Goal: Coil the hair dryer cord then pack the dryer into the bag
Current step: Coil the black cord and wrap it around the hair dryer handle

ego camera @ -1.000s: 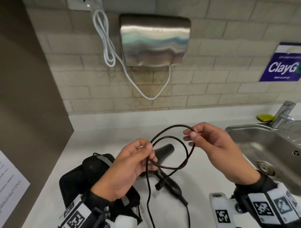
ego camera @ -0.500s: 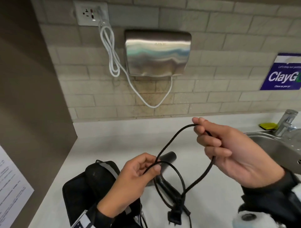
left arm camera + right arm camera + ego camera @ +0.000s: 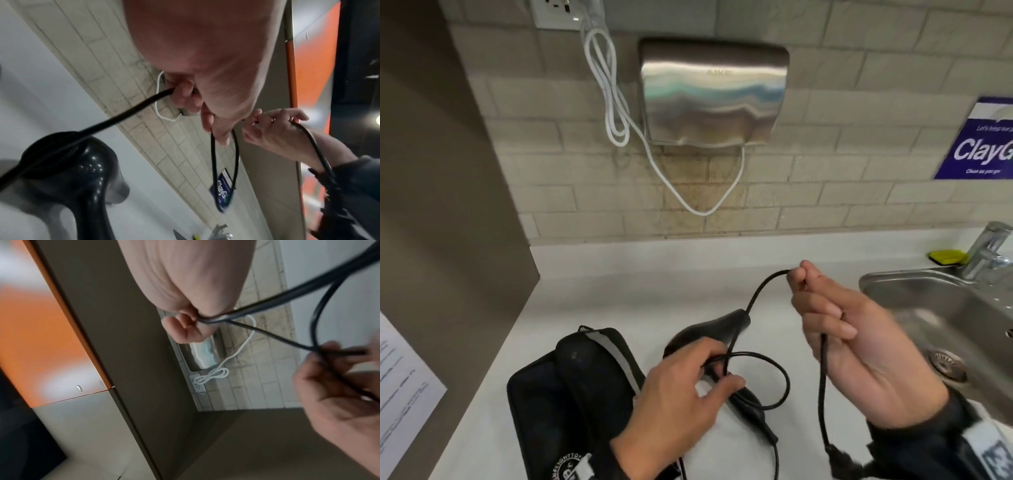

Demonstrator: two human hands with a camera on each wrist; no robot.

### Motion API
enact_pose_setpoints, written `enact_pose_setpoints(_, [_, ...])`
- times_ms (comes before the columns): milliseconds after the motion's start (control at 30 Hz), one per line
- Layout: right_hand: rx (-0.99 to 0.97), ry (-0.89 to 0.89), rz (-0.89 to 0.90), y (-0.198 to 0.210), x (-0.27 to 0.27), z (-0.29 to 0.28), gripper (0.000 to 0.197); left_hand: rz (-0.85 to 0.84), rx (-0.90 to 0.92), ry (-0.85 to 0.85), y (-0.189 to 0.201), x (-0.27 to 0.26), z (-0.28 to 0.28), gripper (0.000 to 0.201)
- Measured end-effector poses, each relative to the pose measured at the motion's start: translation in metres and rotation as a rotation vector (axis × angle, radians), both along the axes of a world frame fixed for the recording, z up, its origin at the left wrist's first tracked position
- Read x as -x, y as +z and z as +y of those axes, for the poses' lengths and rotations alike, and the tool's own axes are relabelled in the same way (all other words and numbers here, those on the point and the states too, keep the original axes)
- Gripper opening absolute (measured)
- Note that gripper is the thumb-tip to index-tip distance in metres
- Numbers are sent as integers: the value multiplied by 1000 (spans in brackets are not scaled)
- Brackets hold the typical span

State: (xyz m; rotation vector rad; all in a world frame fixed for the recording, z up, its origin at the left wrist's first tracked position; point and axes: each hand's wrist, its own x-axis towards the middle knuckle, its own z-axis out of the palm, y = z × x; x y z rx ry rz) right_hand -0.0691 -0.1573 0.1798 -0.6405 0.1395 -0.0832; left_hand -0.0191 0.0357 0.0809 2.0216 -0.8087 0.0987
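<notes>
Beige brick tiles back a white counter [image 3: 592, 308], with a steel sink [image 3: 914, 308] and tap [image 3: 989, 246] at the right and a yellow sponge [image 3: 947, 257] beside the tap. On the wall hangs a steel hand dryer [image 3: 712, 92] with faint lettering that looks like "AIKE", its white cable [image 3: 606, 92] looped up to a socket [image 3: 554, 13] at the far left. A purple sign [image 3: 983, 144] on the right wall reads "ClayG", cut off by the frame edge; its smaller lines are too small to read. A printed sheet [image 3: 404, 394] is fixed to the brown panel at the near left, its text illegible.

A black hair dryer [image 3: 709, 329] lies on the counter just right of a black bag [image 3: 565, 394], which carries a round white logo whose letters cannot be made out. The left hand [image 3: 681, 394] has its grip closed on the black cord [image 3: 756, 301], pinching a loop where the strands cross above the dryer. The right hand [image 3: 859, 342] is raised farther off, its thumb and fingertips pinching the cord's high bend, with the cord running down across the palm to the plug [image 3: 835, 452] by the wrist.
</notes>
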Motion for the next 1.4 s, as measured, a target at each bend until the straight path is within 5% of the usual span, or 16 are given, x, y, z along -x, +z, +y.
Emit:
enact_pose_setpoints(67, [221,-45,33,1,3,-1,17,73,-35,-3,0,-3,2,30])
enact_pose_setpoints(167, [582,-157,40,-2,13,-17,20,269,62,-9,4,-19,25,8])
enact_pose_setpoints(333, [1032,-271,186,-37,24,-59,20,517,400,-14,25,-34,72,51])
enact_pose_setpoints(400, [1211,-226,273,-68,23,-71,23,519,476,-53,40,-33,79,61])
enact_pose_setpoints(533, [1460,-161,310,-113,20,-80,23,492,459,-140,70,-28,79,51])
enact_pose_setpoints(700, [1663,-36,225,-125,22,-72,40,558,454,-125,88,-22,62,37])
enact_pose_setpoints(767, [1797,-197,59,-114,22,-52,50,562,422,-130,91,-19,50,34])
enact_pose_setpoints(867, [1692,-364,-247,-70,29,-3,44,546,382,-172,96,-14,30,30])
enact_pose_setpoints(1000, [1382,-309,-426,-33,38,47,48,461,396,-235,103,-10,9,27])
enact_pose_setpoints(1100, [1207,-391,-393,-14,29,58,25,393,419,-300,104,-13,5,27])
enact_pose_setpoints(1267, [944,-388,-386,31,21,16,34,528,308,-541,71,-28,25,46])
enact_pose_setpoints(1400, [935,-616,-270,57,23,-47,30,640,79,-535,17,-37,45,44])
